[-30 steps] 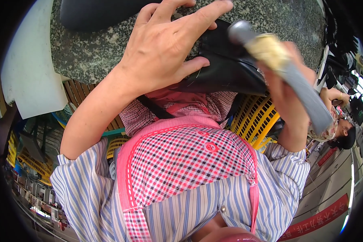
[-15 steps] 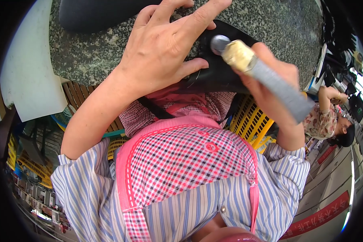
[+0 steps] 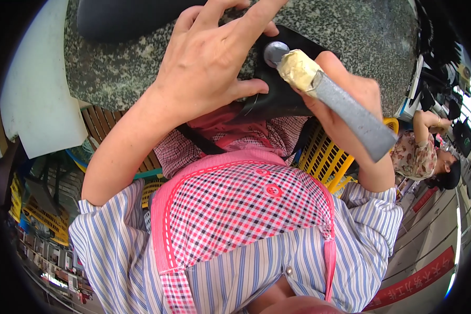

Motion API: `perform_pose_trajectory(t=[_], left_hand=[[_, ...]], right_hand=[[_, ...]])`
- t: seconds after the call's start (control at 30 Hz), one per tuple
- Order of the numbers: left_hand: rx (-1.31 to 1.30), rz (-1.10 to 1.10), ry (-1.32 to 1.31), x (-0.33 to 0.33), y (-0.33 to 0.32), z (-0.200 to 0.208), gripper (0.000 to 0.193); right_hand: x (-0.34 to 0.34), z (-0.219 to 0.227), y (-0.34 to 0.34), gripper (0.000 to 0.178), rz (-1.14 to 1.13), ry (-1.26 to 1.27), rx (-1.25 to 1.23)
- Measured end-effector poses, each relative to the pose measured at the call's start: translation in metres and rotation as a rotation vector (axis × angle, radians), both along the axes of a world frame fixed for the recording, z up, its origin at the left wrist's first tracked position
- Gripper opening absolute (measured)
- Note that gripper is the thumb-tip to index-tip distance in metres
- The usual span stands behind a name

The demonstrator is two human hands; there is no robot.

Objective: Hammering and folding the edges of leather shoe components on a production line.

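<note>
A hammer [image 3: 353, 116] is in my right hand [image 3: 345, 86], its fingers wrapped round the handle, which is hidden. The hammer has a round metal face, yellow wrapping round its middle and a long flat grey end. Its face is over a black sheet of leather-like material [image 3: 282, 102], close to my left hand; whether it touches cannot be told. My left hand [image 3: 209, 60] lies spread over the left part of the sheet, thumb stretched toward the hammer. Its fingertips are partly out of view at the top. The sheet lies on a speckled stone slab [image 3: 371, 36] and hangs over its near edge.
A black rounded object [image 3: 125, 21] lies on the slab at the upper left. A white board [image 3: 44, 94] stands beyond the slab on the left. Below the slab at right is a yellow basket [image 3: 324, 152]. Another person [image 3: 418, 152] works farther right.
The hammer and my right hand have moved slightly left, toward my left hand. My left hand stays almost in place on the black sheet, its raised fingers shifted a little left.
</note>
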State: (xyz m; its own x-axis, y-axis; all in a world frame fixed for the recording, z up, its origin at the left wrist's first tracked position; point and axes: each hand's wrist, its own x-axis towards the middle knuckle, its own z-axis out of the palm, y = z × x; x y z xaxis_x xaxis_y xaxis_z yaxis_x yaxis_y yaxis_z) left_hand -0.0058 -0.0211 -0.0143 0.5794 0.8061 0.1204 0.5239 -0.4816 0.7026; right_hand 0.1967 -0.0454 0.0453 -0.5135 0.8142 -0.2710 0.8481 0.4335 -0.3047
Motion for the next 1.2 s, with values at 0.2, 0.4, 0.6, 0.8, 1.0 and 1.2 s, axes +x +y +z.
perform_pose_trajectory(t=[0.2, 0.4, 0.6, 0.8, 1.0, 1.2], left_hand=[[0.311, 0.109, -0.077, 0.022, 0.000, -0.010, 0.068], [0.128, 0.047, 0.002, 0.045, -0.003, -0.022, 0.100], [0.104, 0.044, 0.021, 0.061, -0.001, -0.017, 0.104], [0.171, -0.002, -0.008, 0.053, -0.006, -0.031, 0.103], [0.248, 0.006, -0.043, 0.033, -0.004, -0.028, 0.081], [0.153, -0.037, -0.024, 0.035, -0.007, -0.006, 0.111]], right_hand=[[0.020, 0.000, -0.008, 0.032, 0.024, 0.167, 0.396], [0.029, -0.029, -0.013, 0.016, -0.166, 0.280, 0.150], [0.043, -0.041, -0.018, 0.016, -0.195, 0.350, 0.149], [0.049, -0.027, -0.028, 0.021, -0.225, 0.568, -0.163], [0.052, -0.005, -0.034, 0.035, -0.275, 0.820, 0.055], [0.069, -0.005, -0.055, 0.029, -0.332, 0.516, 0.205]])
